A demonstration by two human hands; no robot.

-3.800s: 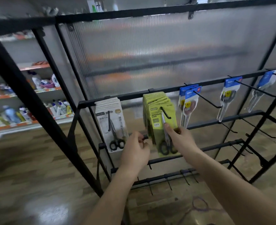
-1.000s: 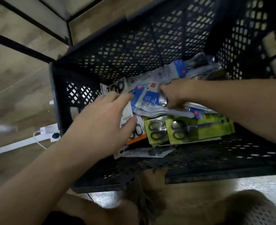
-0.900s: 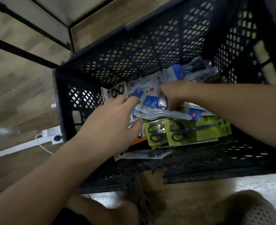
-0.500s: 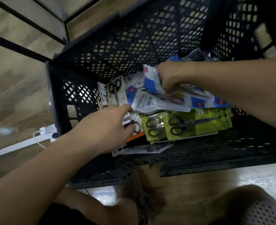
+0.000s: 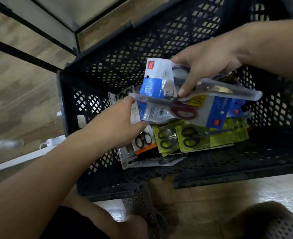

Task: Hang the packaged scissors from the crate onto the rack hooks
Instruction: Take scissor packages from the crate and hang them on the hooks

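Pinched under the right hand (image 5: pixel 209 66) thumb, a bundle of blue-carded scissor packs (image 5: pixel 216 107) hangs just over the crate (image 5: pixel 125 54); the left hand (image 5: pixel 114 125) grips its left end, probably steadying the slippery sleeves

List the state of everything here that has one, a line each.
crate, open-topped, packs inside.
right hand, grips the blue-carded scissors packs from above.
left hand, pinches that bundle's pointed end.
blue-carded scissors packs, held by both hands above the pile.
red-handled scissors pack, sealed, within the held bundle.
green scissors packs, sealed, lying flat in the crate.
orange-edged scissors pack, lying in the crate, partly under the left hand.
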